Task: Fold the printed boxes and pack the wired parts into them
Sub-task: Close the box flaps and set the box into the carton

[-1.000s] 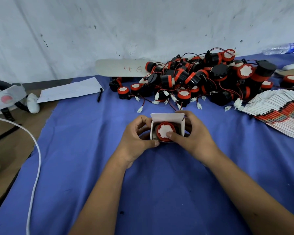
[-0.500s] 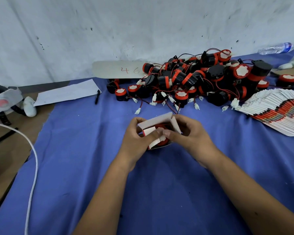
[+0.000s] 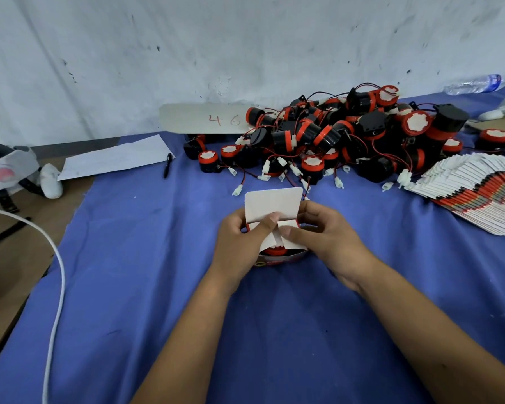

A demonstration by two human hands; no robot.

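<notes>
While the left hand (image 3: pixel 239 243) and right hand (image 3: pixel 321 237) pinch the side flaps inward over the wired part (image 3: pixel 274 251), the box (image 3: pixel 277 259) stays steady between them; its lid (image 3: pixel 271 207) stands open behind the thumbs, probably for tucking last

pen (image 3: pixel 166 169) | paper sheet (image 3: pixel 115 160) | water bottle (image 3: pixel 474 84) | white cable (image 3: pixel 54 287)

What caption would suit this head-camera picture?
Both hands, left and right, fold the flaps of a printed box over a wired part.
</notes>
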